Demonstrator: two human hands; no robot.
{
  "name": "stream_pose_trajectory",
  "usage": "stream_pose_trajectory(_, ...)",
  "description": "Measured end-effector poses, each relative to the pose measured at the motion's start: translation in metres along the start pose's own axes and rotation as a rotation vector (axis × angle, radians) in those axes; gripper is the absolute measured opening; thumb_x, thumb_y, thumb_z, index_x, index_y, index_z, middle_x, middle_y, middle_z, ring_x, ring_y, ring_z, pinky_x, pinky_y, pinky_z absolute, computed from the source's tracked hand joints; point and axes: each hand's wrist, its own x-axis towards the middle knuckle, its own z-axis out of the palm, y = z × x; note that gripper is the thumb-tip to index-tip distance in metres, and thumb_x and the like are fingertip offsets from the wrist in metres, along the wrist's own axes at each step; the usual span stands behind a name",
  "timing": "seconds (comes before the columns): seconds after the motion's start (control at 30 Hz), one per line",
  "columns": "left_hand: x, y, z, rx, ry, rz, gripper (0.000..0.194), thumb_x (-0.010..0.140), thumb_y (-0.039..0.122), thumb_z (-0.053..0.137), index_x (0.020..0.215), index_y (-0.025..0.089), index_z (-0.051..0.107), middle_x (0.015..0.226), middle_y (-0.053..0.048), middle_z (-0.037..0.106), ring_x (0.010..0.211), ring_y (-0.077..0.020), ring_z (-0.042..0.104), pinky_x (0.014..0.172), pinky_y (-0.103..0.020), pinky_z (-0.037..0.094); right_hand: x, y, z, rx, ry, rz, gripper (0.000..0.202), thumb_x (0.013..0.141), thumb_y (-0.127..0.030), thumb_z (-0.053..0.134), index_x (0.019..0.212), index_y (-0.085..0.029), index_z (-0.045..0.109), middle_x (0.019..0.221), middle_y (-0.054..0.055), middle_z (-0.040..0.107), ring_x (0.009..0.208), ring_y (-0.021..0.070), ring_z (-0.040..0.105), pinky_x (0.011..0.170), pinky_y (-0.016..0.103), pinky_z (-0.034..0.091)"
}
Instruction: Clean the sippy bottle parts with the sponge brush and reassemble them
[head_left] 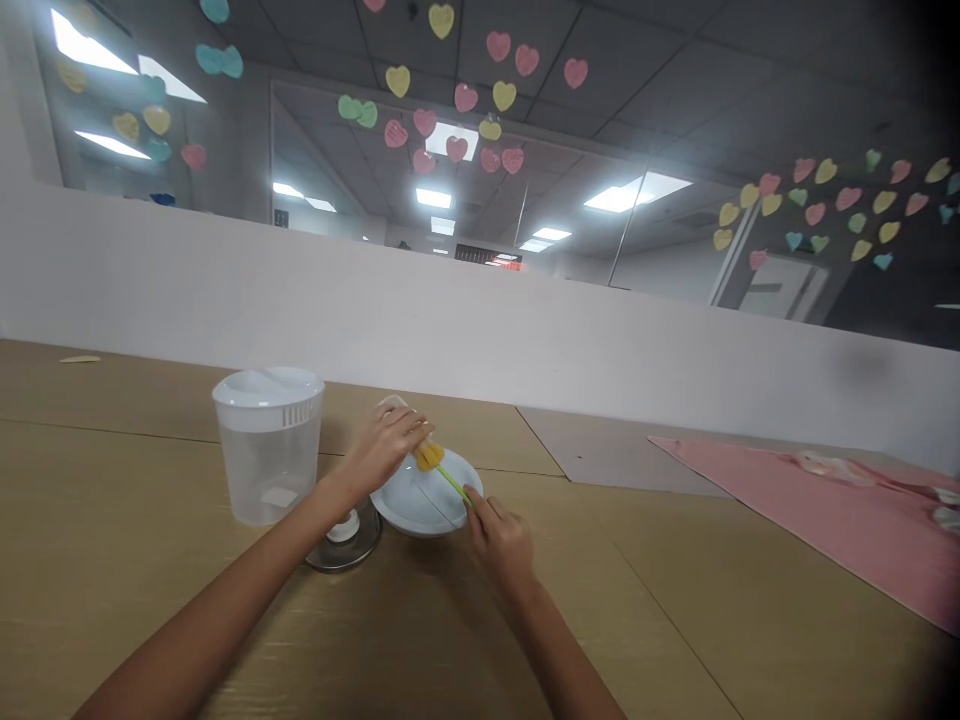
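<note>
My left hand (pixel 390 440) is closed around a clear container (pixel 393 401), tilted above a white bowl (pixel 420 510). Most of that container is hidden behind my fingers, so its full shape does not show. Pinched in my right hand (pixel 501 540) is the thin green handle of a brush (pixel 454 484). Its yellow head (pixel 430 456) is at the mouth of the clear container, over the bowl. Beneath my left forearm, partly covered, lies a round metal-rimmed lid (pixel 341 556) with a white knob.
A translucent plastic bucket (pixel 266 460) with a white lid stands left of the bowl. On the right a pink cloth (pixel 810 510) is spread over the brown tabletop (pixel 652 600). A flat pale strip (pixel 79 359) lies far left. A white wall (pixel 450 310) rises behind.
</note>
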Motion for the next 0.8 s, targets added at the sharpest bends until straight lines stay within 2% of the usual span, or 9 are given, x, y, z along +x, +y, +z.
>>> stream_pose_trajectory(0.17, -0.004, -0.009, 0.004, 0.038, 0.023, -0.072, 0.035, 0.088, 0.006, 0.040, 0.116, 0.019, 0.057, 0.116, -0.012, 0.060, 0.112, -0.0260, 0.051, 0.097, -0.045, 0.033, -0.005, 0.008, 0.002, 0.016, -0.006, 0.018, 0.031, 0.093, -0.023, 0.041, 0.103, -0.016, 0.069, 0.060, 0.003, 0.062, 0.049, 0.0096, 0.055, 0.050, 0.021, 0.036)
stream_pose_trajectory(0.23, -0.006, -0.013, 0.002, 0.070, 0.005, -0.102, 0.037, 0.086, 0.004, 0.040, 0.117, 0.018, 0.056, 0.117, -0.014, 0.059, 0.111, -0.0276, 0.050, 0.096, -0.045, 0.034, -0.006, 0.012, 0.002, 0.025, -0.005, 0.086, 0.031, 0.093, -0.023, 0.041, 0.103, -0.015, 0.069, 0.064, 0.004, 0.064, 0.051, 0.0107, 0.056, 0.051, 0.022, 0.036)
stream_pose_trajectory(0.3, -0.008, -0.017, 0.000, 0.117, -0.035, -0.059, 0.038, 0.086, 0.003, 0.039, 0.117, 0.018, 0.056, 0.117, -0.014, 0.058, 0.111, -0.0268, 0.050, 0.097, -0.044, 0.033, -0.007, 0.015, 0.003, 0.031, -0.017, 0.207, 0.032, 0.092, -0.023, 0.039, 0.106, -0.015, 0.067, 0.071, 0.006, 0.067, 0.055, 0.0123, 0.058, 0.052, 0.022, 0.037)
stream_pose_trajectory(0.43, -0.008, -0.018, 0.005, 0.178, -0.100, 0.109, 0.035, 0.089, 0.006, 0.038, 0.115, 0.019, 0.057, 0.118, -0.010, 0.057, 0.111, -0.0239, 0.048, 0.102, -0.043, 0.027, -0.006, 0.019, 0.003, 0.045, -0.097, 0.441, 0.035, 0.088, -0.021, 0.037, 0.111, -0.014, 0.063, 0.091, 0.009, 0.069, 0.067, 0.0159, 0.062, 0.055, 0.023, 0.038)
stream_pose_trajectory(0.53, -0.008, -0.016, 0.012, 0.106, -0.137, 0.132, 0.039, 0.084, 0.003, 0.043, 0.116, 0.022, 0.057, 0.117, -0.009, 0.058, 0.109, -0.0232, 0.049, 0.100, -0.042, 0.029, -0.006, 0.021, 0.005, 0.045, -0.162, 0.561, 0.036, 0.085, -0.020, 0.038, 0.111, -0.014, 0.062, 0.097, 0.010, 0.068, 0.070, 0.0181, 0.062, 0.055, 0.024, 0.038)
stream_pose_trajectory(0.6, -0.009, -0.019, 0.014, 0.023, -0.147, 0.057, 0.045, 0.079, 0.005, 0.051, 0.121, 0.022, 0.054, 0.117, -0.009, 0.058, 0.107, -0.0242, 0.050, 0.097, -0.041, 0.032, -0.006, 0.023, 0.006, 0.048, -0.196, 0.612, 0.035, 0.083, -0.018, 0.038, 0.110, -0.014, 0.061, 0.096, 0.011, 0.068, 0.072, 0.0196, 0.062, 0.055, 0.025, 0.038)
stream_pose_trajectory(0.67, -0.010, -0.023, 0.010, -0.068, -0.119, -0.069, 0.051, 0.077, 0.016, 0.058, 0.127, 0.021, 0.049, 0.119, -0.011, 0.057, 0.106, -0.0263, 0.051, 0.094, -0.041, 0.036, -0.008, 0.024, 0.009, 0.039, -0.240, 0.636, 0.035, 0.082, -0.017, 0.038, 0.111, -0.014, 0.059, 0.095, 0.012, 0.067, 0.071, 0.0202, 0.063, 0.054, 0.025, 0.037)
stream_pose_trajectory(0.8, -0.009, -0.029, -0.015, -0.280, -0.045, -0.279, 0.069, 0.079, 0.039, 0.058, 0.140, 0.020, 0.032, 0.123, -0.012, 0.055, 0.111, -0.0276, 0.050, 0.093, -0.040, 0.038, -0.011, 0.025, 0.012, -0.029, -0.420, 0.659, 0.036, 0.083, -0.013, 0.039, 0.114, -0.013, 0.056, 0.099, 0.014, 0.065, 0.070, 0.0200, 0.064, 0.053, 0.025, 0.036)
